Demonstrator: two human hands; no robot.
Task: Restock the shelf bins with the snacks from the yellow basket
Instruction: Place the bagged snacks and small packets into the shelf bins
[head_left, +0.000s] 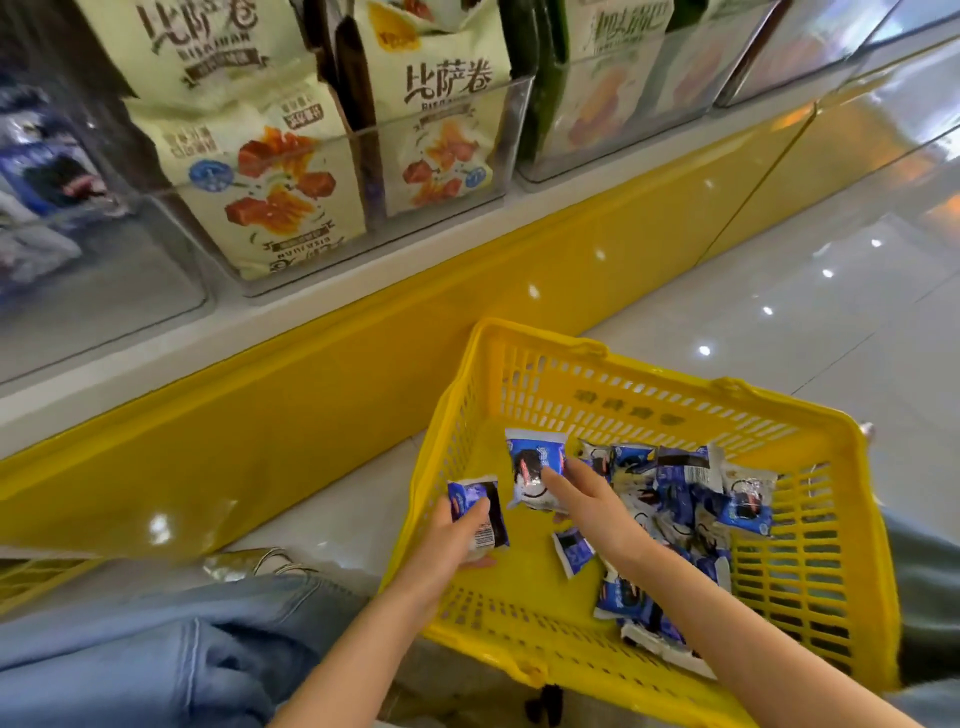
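At far left a clear shelf bin (130, 270) holds blurred blue packets, and next to it stand cream snack bags (260, 171) in further clear bins. Below, the left hand (457, 540) grips a blue-and-white snack packet (475, 506) at the left wall of the yellow basket (810, 571), which sits on the floor beside the shelf's yellow base. Just right, the right hand (589, 506) pinches a second packet (535, 467) above the basket's bottom. More loose packets (685, 499) lie heaped in the basket's right half.
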